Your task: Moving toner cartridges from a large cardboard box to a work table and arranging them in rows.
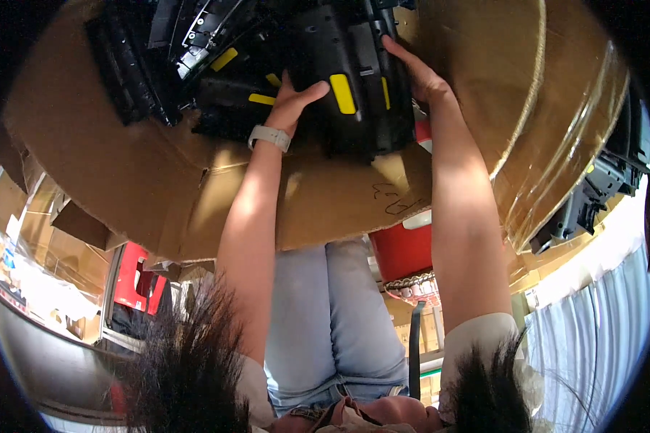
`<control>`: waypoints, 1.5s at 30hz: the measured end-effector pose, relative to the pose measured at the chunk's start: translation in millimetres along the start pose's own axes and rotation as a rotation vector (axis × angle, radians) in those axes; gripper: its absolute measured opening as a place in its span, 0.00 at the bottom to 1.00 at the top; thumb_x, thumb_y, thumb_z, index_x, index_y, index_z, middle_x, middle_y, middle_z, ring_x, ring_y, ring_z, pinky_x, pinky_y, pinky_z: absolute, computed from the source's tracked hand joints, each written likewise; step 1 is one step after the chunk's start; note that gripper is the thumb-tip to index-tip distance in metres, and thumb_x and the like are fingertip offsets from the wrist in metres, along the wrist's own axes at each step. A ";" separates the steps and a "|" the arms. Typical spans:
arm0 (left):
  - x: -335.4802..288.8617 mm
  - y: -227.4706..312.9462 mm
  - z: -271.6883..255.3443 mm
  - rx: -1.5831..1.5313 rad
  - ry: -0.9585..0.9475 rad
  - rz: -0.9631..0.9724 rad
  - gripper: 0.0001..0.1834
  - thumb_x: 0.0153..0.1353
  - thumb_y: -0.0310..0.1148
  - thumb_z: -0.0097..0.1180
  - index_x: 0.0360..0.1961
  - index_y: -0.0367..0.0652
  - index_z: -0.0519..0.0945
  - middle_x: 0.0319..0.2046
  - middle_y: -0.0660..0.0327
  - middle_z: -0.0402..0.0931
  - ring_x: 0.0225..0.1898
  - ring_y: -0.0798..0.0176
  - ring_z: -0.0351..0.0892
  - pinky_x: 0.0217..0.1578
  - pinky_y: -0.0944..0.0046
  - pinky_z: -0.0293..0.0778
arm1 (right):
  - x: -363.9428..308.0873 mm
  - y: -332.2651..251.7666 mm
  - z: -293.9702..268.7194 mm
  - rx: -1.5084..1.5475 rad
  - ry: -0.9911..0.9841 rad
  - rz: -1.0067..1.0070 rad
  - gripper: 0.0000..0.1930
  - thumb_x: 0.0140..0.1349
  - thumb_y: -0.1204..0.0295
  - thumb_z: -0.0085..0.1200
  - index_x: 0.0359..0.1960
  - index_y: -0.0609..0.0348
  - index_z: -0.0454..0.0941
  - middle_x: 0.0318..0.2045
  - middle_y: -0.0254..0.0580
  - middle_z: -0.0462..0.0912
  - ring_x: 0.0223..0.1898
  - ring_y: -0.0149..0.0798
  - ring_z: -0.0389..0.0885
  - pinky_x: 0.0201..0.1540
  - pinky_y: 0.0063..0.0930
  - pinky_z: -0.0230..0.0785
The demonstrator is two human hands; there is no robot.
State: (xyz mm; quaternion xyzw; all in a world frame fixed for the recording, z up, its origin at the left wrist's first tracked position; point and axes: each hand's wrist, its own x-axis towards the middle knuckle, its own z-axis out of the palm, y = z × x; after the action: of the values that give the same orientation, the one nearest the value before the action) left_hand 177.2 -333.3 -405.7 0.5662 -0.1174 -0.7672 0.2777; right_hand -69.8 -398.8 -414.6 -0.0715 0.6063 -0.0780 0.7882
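A plastic casing point(321, 54) lies between the left hand point(292, 105) and the right hand point(422, 83), in contact with both. Other plastic parts point(133, 72) lie to its left, over the cardboard point(325, 209). The near edge of the cardboard is before the person's legs point(300, 310). A bin point(401, 252) sits to the right of the legs, partly behind the right forearm point(466, 209). A crate point(130, 278) is far left, beyond the left forearm point(249, 216). Further parts point(603, 184) lie outside the cardboard at right; a curtain point(592, 310) hangs nearer the person, on that side.
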 end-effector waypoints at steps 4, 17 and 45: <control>-33.0 11.6 -36.0 -0.195 0.225 -0.163 0.48 0.48 0.42 0.68 0.65 0.39 0.54 0.61 0.56 0.61 0.61 0.57 0.60 0.60 0.60 0.57 | -40.0 -9.9 56.0 0.026 -0.161 0.026 0.47 0.40 0.37 0.62 0.59 0.57 0.67 0.57 0.44 0.71 0.58 0.42 0.68 0.63 0.39 0.56; -169.0 120.8 -52.9 -0.177 -0.003 0.047 0.37 0.55 0.46 0.57 0.62 0.42 0.60 0.56 0.60 0.67 0.56 0.58 0.67 0.58 0.57 0.64 | -175.0 -37.0 144.1 0.287 -0.079 -0.214 0.24 0.54 0.57 0.60 0.48 0.61 0.76 0.42 0.39 0.82 0.40 0.33 0.81 0.46 0.26 0.73; -480.5 139.0 341.2 1.039 -1.200 -0.616 0.45 0.44 0.62 0.61 0.57 0.44 0.68 0.53 0.58 0.72 0.53 0.53 0.72 0.54 0.53 0.69 | -713.6 314.8 266.3 1.403 0.512 -1.130 0.40 0.56 0.51 0.57 0.64 0.63 0.56 0.56 0.45 0.68 0.57 0.37 0.66 0.58 0.30 0.60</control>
State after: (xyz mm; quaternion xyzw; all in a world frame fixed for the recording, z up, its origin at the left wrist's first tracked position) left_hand -2.4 -224.2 162.2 0.1260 -0.4225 -0.8275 -0.3478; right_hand 18.7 63.4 262.1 0.1558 0.4511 -0.8109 0.3387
